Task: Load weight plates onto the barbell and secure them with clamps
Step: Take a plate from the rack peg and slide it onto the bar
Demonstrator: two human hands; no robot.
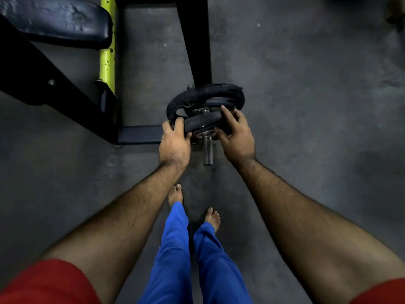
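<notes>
Seen from the head camera: left hand (174,142) and right hand (237,134) clamped on opposite edges of a small plate (202,123), probably to keep it square while sliding along the bar (207,151). Threaded on the chrome sleeve, near a larger plate (206,93) already seated farther in, a gap between them. Both plates round, black, rubbery, the larger one chipped at the rim. Bar end smooth, shiny, bare of any clamp. Beyond, a padded bench (54,20), worn and cracked, on a yellow frame (107,55); concrete floor (306,84) below.

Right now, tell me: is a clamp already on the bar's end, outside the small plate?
No: the bare bar end sticks out past the small plate, which both hands hold, with no clamp on it.
</notes>
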